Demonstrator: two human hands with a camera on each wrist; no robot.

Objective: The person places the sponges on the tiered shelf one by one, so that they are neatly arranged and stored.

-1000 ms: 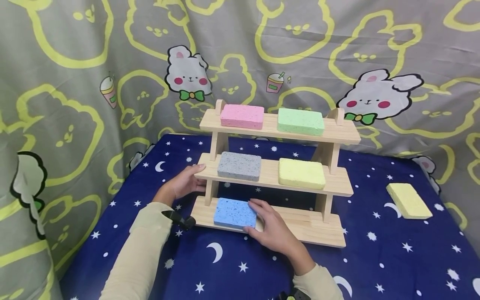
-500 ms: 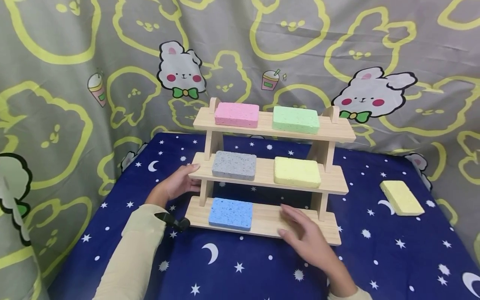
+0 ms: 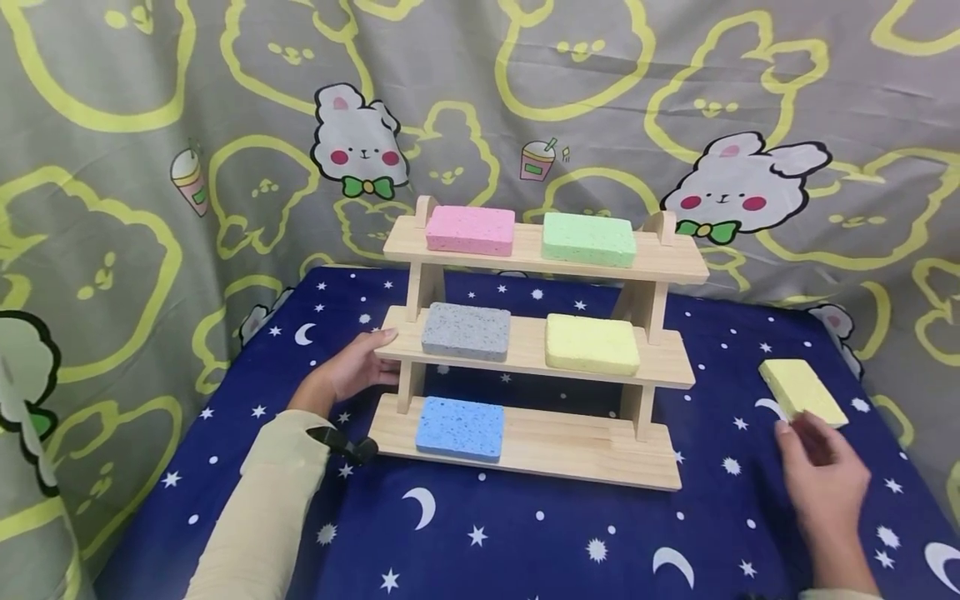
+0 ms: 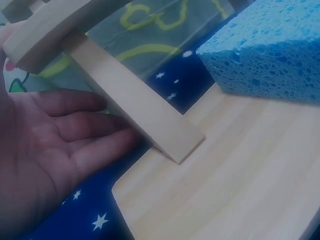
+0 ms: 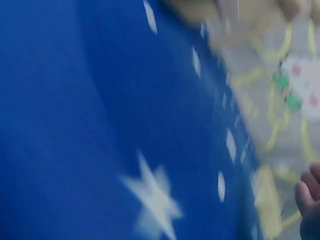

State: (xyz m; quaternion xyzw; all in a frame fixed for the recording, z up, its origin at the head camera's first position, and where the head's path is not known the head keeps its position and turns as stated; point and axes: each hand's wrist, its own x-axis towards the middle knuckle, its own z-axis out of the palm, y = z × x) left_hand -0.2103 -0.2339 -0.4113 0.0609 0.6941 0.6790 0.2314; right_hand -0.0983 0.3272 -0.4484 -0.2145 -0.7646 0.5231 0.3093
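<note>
A three-tier wooden display shelf [image 3: 585, 450] stands on the table. My left hand [image 3: 357, 367] holds its left end at the middle tier, thumb on top of the board and fingers beneath, against the upright [image 4: 130, 100]. A blue sponge [image 3: 460, 428] lies on the bottom tier. On the middle tier are a grey sponge [image 3: 466, 331] and a yellow sponge [image 3: 592, 343]. The top tier bears a pink sponge [image 3: 471, 229] and a green sponge [image 3: 588, 238]. Off to the right, my right hand [image 3: 825, 475] reaches to a pale yellow sponge [image 3: 802, 387] on the table, fingertips overlapping its near edge.
A dark blue tablecloth [image 3: 540, 550] with white moons and stars covers the table. Behind it and along the left hangs a grey curtain [image 3: 465, 75] printed with yellow outlines and rabbits. The right wrist view is blurred.
My right hand has let go of the blue sponge on the bottom tier and moved right to the pale yellow sponge. My left hand stays at the shelf's left end.
</note>
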